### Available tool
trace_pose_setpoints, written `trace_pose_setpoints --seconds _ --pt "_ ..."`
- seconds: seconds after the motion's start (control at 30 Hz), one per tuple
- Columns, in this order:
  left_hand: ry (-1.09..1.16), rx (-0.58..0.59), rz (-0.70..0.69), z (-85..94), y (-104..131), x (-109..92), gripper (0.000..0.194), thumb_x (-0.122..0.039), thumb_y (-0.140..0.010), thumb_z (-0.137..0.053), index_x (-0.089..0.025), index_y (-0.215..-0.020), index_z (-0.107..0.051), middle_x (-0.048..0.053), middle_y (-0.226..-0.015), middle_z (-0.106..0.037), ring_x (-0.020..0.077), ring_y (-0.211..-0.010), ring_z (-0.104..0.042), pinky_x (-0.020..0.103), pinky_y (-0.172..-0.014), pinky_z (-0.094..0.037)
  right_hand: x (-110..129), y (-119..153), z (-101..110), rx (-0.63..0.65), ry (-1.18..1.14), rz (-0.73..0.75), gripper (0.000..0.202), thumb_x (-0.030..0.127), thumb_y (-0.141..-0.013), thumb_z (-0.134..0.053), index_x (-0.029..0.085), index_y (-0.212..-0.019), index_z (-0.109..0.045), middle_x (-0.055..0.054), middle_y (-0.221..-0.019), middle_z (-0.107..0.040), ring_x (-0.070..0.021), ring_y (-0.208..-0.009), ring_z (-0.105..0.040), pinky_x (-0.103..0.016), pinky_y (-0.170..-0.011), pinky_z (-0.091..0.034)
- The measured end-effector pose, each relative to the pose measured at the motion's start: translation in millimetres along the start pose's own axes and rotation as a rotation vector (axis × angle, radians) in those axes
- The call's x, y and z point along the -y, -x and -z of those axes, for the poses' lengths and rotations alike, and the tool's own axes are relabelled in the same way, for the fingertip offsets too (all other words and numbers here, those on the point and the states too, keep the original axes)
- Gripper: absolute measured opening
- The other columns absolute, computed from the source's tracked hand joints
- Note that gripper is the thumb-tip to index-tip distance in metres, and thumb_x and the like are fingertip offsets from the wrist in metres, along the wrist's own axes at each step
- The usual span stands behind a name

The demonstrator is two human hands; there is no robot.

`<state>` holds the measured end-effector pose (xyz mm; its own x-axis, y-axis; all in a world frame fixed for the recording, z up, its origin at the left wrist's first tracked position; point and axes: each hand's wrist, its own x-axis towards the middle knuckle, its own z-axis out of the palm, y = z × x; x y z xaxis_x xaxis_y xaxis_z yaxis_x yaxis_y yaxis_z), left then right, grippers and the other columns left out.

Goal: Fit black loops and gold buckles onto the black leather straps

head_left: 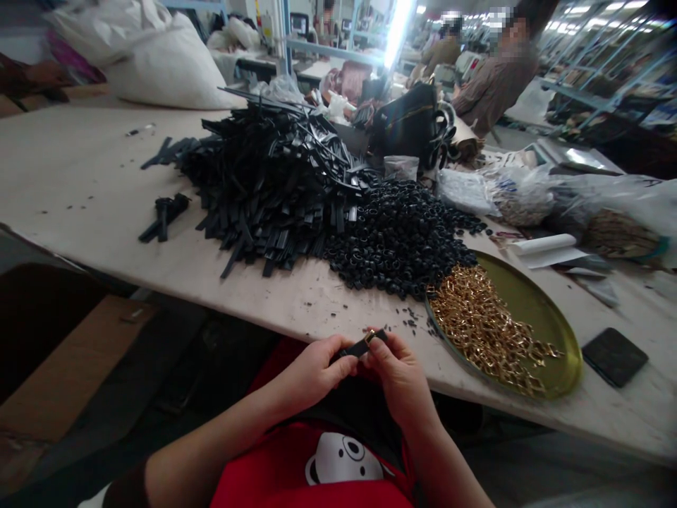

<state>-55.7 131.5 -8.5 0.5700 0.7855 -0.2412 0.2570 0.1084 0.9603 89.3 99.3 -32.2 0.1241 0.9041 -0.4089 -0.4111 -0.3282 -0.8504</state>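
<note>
At the table's front edge, a short black strap (pixel 357 348) with a gold buckle (pixel 370 337) is held between both hands. My left hand (pixel 320 367) pinches the strap's left part between thumb and fingers. My right hand (pixel 396 363) grips its right end, thumb by the buckle. Beyond them lie a big heap of black straps (pixel 264 183) and a pile of small black loops (pixel 402 236). Gold buckles (pixel 470 317) fill the left part of a round olive-gold tray (pixel 565 346) to the right of my hands.
A dark flat square object (pixel 615 357) lies right of the tray. Several straps (pixel 163 217) sit apart at the left. A white sack (pixel 163 63) stands back left; plastic bags (pixel 521 194) and a black bag (pixel 405 120) lie behind. A person (pixel 497 77) is at the back right.
</note>
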Motion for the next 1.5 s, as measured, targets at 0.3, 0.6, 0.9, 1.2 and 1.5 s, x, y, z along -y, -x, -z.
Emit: trace_pose_setpoints --seconds 0.3,0.6,0.9,1.2,1.5 --pt "0.097 -0.046 0.136 -1.9 -4 16 0.022 -0.037 -0.079 -0.049 -0.015 -0.078 -0.051 -0.001 -0.066 -0.059 0.0076 -0.051 -0.045 0.018 -0.046 -0.034 -7 8 -3 0.013 0.281 0.161 0.023 0.04 -0.075 -0.059 0.018 -0.077 -0.061 0.002 -0.063 -0.058 -0.0117 -0.06 -0.053 -0.023 -0.057 -0.042" --pt "0.202 -0.009 0.294 -2.1 -13 16 0.015 -0.03 -0.074 -0.048 -0.015 -0.072 -0.048 -0.002 -0.061 -0.057 0.0054 -0.044 -0.042 0.017 -0.043 -0.032 -10 -4 2 -0.007 0.364 0.144 0.023 0.041 -0.082 -0.049 0.019 -0.076 -0.051 0.003 -0.062 -0.055 -0.0116 -0.056 -0.052 -0.023 -0.053 -0.042" --pt "-0.022 -0.094 0.203 -1.7 -7 11 0.015 -0.028 -0.074 -0.049 -0.016 -0.066 -0.048 -0.005 -0.056 -0.051 0.0075 -0.048 -0.042 0.018 -0.045 -0.03 -12 0 10 -0.001 0.754 0.611 0.005 0.025 -0.078 -0.055 0.021 -0.079 -0.057 -0.002 -0.074 -0.059 -0.0157 -0.069 -0.055 -0.029 -0.065 -0.045" --pt "0.017 -0.107 0.119 7.7 -12 7 0.027 -0.041 -0.073 -0.056 -0.016 -0.084 -0.051 -0.004 -0.059 -0.054 0.01 -0.05 -0.049 0.02 -0.048 -0.036 5 -11 3 0.234 0.487 0.218 0.031 0.046 -0.082 -0.046 0.018 -0.069 -0.051 0.003 -0.059 -0.049 -0.0106 -0.055 -0.045 -0.022 -0.051 -0.036" --pt "-0.024 -0.093 0.148 9.6 -40 14 0.03 -0.039 -0.082 -0.041 -0.015 -0.091 -0.055 -0.006 -0.053 -0.045 0.0082 -0.044 -0.04 0.019 -0.043 -0.031 48 -109 55 -0.305 1.395 0.733 0.014 0.023 -0.08 -0.047 0.016 -0.087 -0.058 -0.009 -0.085 -0.057 -0.0195 -0.075 -0.052 -0.031 -0.069 -0.04"
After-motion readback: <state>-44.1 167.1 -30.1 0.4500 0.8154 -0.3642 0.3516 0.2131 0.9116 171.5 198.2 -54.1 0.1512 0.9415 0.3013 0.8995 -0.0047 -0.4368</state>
